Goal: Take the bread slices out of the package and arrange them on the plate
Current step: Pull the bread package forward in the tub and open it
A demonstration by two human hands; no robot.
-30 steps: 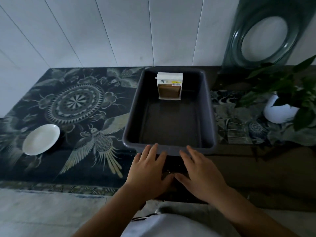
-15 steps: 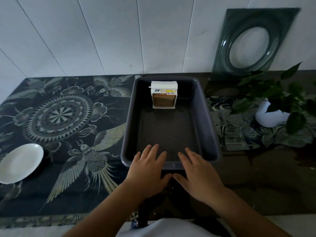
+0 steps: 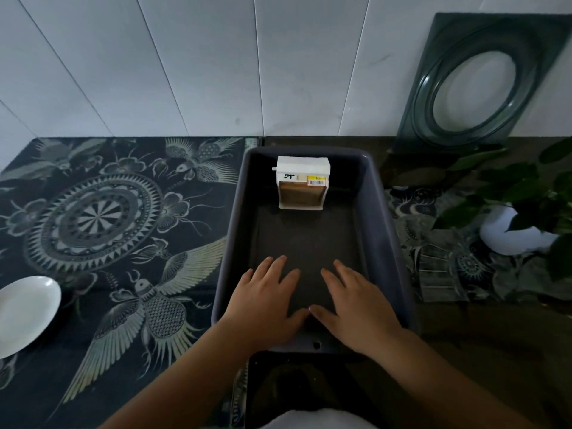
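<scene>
A white bread package (image 3: 301, 182) with brown slices showing through its front stands upright at the far end of a dark grey bin (image 3: 382, 224). A white plate (image 3: 23, 314) lies on the patterned cloth at the far left, partly cut off by the frame edge. My left hand (image 3: 266, 300) and my right hand (image 3: 356, 305) hover flat, palms down, over the near end of the bin, fingers spread, thumbs almost touching. Both hold nothing. The package is well beyond my fingertips.
A dark cloth (image 3: 108, 230) with bird and mandala patterns covers the table's left side. A potted plant in a white pot (image 3: 510, 230) stands at the right. A dark green framed oval panel (image 3: 476, 85) leans on the white tiled wall.
My view has shifted closer and rightward, so the plate slid to the left edge. Both hands moved forward from the bin's near rim to over its inside.
</scene>
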